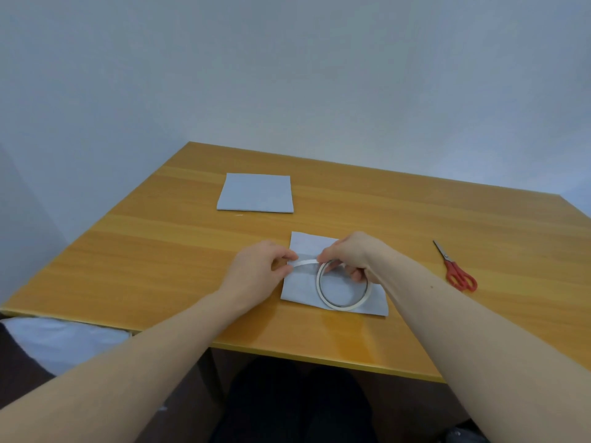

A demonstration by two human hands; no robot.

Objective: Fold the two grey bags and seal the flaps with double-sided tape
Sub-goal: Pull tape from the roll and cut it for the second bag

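A folded grey bag lies flat on the far middle of the wooden table. A second grey bag lies near the front edge, partly hidden by my hands. My right hand grips a thin white ring of double-sided tape that leans over this bag. My left hand pinches the loose end of the tape strip, which is stretched a short way out from the roll, just above the bag.
Red-handled scissors lie shut on the table to the right of the near bag. A white plastic sheet or bag sits below the table's left front edge. A pale wall stands behind the table.
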